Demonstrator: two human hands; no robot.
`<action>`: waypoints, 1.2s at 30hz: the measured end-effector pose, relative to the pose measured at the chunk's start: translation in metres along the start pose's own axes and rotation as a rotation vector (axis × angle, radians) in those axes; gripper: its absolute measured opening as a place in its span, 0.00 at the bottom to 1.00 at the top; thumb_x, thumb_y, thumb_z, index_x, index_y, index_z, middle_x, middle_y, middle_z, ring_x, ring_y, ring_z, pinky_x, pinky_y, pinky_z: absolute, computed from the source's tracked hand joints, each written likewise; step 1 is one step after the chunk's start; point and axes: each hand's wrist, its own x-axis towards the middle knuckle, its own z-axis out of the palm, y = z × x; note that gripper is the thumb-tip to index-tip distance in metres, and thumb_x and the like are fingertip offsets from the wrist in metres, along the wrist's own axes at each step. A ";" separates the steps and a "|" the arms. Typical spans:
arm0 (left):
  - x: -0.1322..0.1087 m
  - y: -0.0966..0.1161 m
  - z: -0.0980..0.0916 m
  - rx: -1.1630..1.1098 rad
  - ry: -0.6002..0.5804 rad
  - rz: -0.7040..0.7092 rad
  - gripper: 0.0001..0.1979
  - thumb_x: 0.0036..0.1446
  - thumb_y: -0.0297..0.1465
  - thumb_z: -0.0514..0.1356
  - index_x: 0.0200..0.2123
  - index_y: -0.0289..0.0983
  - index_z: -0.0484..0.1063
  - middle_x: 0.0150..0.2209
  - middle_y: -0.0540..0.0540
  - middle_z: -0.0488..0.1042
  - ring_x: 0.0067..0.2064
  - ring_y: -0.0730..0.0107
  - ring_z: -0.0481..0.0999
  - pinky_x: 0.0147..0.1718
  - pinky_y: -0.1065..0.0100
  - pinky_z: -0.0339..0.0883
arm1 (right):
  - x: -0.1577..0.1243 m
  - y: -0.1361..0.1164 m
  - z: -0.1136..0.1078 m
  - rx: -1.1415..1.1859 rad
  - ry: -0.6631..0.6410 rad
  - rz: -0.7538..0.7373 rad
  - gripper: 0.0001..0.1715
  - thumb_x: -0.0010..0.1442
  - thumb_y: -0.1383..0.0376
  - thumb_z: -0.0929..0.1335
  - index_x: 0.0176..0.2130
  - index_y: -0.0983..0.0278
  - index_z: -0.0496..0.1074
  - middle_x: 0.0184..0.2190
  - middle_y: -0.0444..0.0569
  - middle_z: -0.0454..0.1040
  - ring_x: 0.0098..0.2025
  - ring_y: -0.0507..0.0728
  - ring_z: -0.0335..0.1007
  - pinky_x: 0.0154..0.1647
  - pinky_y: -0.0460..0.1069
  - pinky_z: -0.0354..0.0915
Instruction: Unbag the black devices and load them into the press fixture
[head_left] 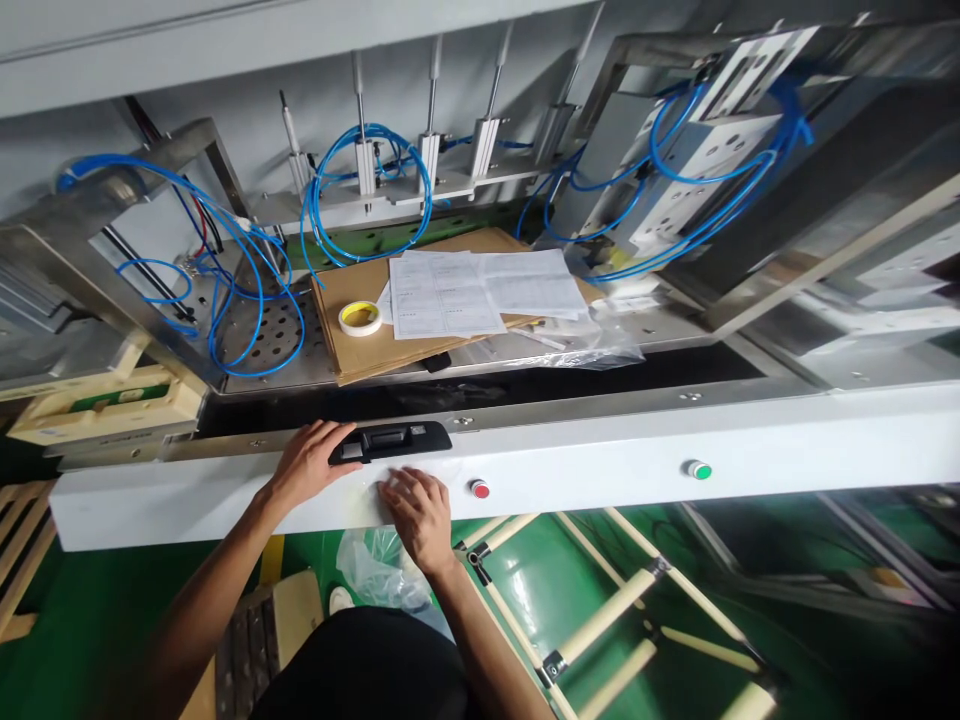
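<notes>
A long black plastic trim piece (431, 437), with rectangular recesses in it, lies on the white front beam of the machine. My left hand (306, 465) grips its left end, thumb below and fingers above. Just under the trim piece, my right hand (420, 510) is against the beam's white face (585, 460) with its fingers curled inward. Whatever may be between those fingertips is hidden. A faint yellowish, see-through patch shows on the beam beside them.
Cardboard sheets (341, 350) behind the beam carry printed papers (442, 295) and a tape roll (361, 318). Blue air hoses (259, 300) loop around the fixtures. The beam has a red button (480, 489) and a green button (700, 470). Below stands a cream pipe frame (600, 620).
</notes>
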 end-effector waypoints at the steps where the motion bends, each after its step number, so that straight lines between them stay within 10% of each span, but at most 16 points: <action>1: 0.001 0.000 0.001 0.001 0.002 0.004 0.27 0.63 0.47 0.65 0.62 0.43 0.73 0.53 0.45 0.79 0.52 0.63 0.78 0.55 0.59 0.73 | 0.000 0.000 0.000 0.001 0.001 0.003 0.16 0.72 0.67 0.68 0.56 0.56 0.80 0.54 0.51 0.80 0.60 0.60 0.70 0.60 0.57 0.63; 9: 0.003 -0.002 0.002 -0.031 0.025 0.017 0.35 0.59 0.49 0.69 0.66 0.42 0.69 0.58 0.43 0.78 0.55 0.61 0.77 0.56 0.58 0.71 | 0.008 -0.001 -0.011 0.003 -0.008 -0.024 0.15 0.73 0.67 0.66 0.55 0.57 0.79 0.53 0.50 0.81 0.59 0.61 0.71 0.59 0.57 0.64; 16: -0.063 -0.009 -0.021 -0.008 0.496 -0.135 0.27 0.63 0.47 0.64 0.58 0.37 0.70 0.53 0.41 0.78 0.55 0.63 0.76 0.56 0.61 0.69 | 0.026 -0.006 -0.024 -0.009 0.017 -0.058 0.10 0.72 0.70 0.68 0.51 0.61 0.77 0.46 0.50 0.82 0.56 0.60 0.73 0.58 0.56 0.63; 23: -0.081 0.027 -0.006 0.038 0.343 -0.103 0.15 0.64 0.37 0.66 0.53 0.42 0.77 0.51 0.45 0.80 0.54 0.65 0.75 0.57 0.60 0.66 | 0.056 -0.007 -0.039 0.023 -0.057 -0.135 0.08 0.72 0.71 0.68 0.49 0.61 0.74 0.42 0.48 0.82 0.46 0.57 0.73 0.52 0.54 0.62; 28: -0.062 0.022 -0.007 -0.085 0.344 -0.142 0.08 0.68 0.31 0.59 0.38 0.41 0.79 0.40 0.48 0.80 0.45 0.71 0.72 0.51 0.63 0.65 | 0.067 0.000 -0.048 -0.015 -0.104 -0.145 0.10 0.72 0.68 0.69 0.53 0.61 0.75 0.40 0.48 0.81 0.41 0.57 0.71 0.48 0.54 0.62; 36: -0.046 0.016 -0.009 -0.174 0.345 -0.161 0.09 0.68 0.31 0.56 0.37 0.37 0.76 0.48 0.45 0.78 0.53 0.70 0.75 0.55 0.64 0.69 | 0.082 0.028 -0.065 -0.108 -0.065 -0.125 0.06 0.72 0.64 0.69 0.45 0.60 0.79 0.37 0.48 0.80 0.43 0.59 0.71 0.47 0.55 0.62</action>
